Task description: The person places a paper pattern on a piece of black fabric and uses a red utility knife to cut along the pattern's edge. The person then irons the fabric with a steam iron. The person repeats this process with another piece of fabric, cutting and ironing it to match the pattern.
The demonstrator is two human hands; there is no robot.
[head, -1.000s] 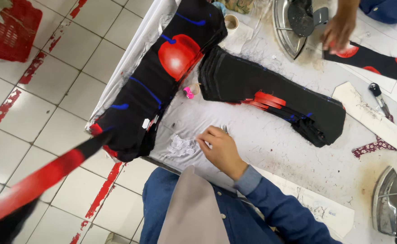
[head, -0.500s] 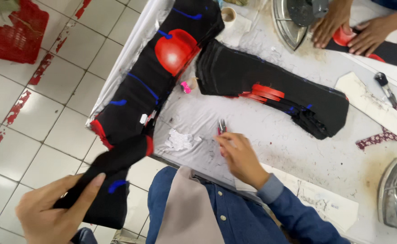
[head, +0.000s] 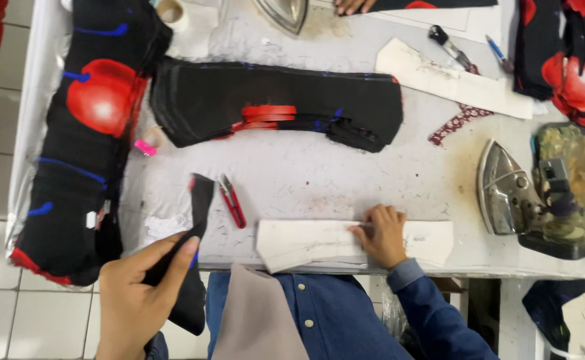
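A worn, stained white counter fills the view from above, with pale floor tiles along its 9 o'clock side. At 7 o'clock the person's left hand has its grip closed on a black fabric strip, thumb on top and fingers wrapped beneath; the strip rises toward 12 o'clock and its tip, edged with a little red, lies over the counter. Just beside that tip, toward 3 o'clock, lie small red thread snips. At 5 o'clock the right hand, in a blue sleeve, rests fingers-down on a long white cardboard pattern piece lying along the near edge of the counter; the hand presses flat on it rather than closing round it.

At 10 o'clock a tall stack of black fabric with red circles and blue stripes hangs partly over the counter's edge. At 12 o'clock lies a curved stack of black cut pieces with a red band. A second white pattern piece sits at 1 o'clock. At 3 o'clock a metal iron lies beside a camouflage-patterned pad. Another person's fingers show at the top edge.
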